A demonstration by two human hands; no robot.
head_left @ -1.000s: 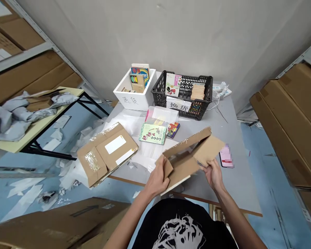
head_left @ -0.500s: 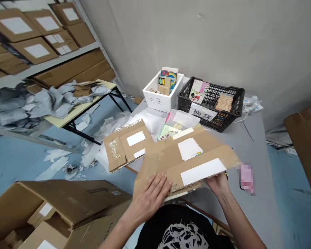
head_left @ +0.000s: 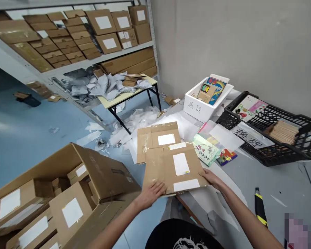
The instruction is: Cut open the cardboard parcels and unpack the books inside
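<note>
A flattened cardboard box (head_left: 168,166) with white labels lies in front of me. It overlaps another flattened cardboard box (head_left: 146,136) behind it. At its near left edge, my left hand (head_left: 152,193) has its fingers laid over the top; the thumb is hidden. My right hand (head_left: 211,178) grips the right edge, thumb on top and the other fingers mostly out of sight underneath. Just beyond the right side are a green booklet (head_left: 206,150) and a colourful booklet (head_left: 226,156), partly under translucent sheets (head_left: 226,136).
A large open carton (head_left: 111,173) holding boxes stands at left. A white foam box (head_left: 197,107) and a black crate (head_left: 261,152) hold booklets. The yellow-black cutter (head_left: 260,207) lies at right. Behind are a small table (head_left: 124,98), shelving (head_left: 98,58) and floor scraps (head_left: 134,124).
The held cardboard has come down and leftward over the other flattened box. My view has turned left. My right hand has shifted from beneath the near right corner to the right edge.
</note>
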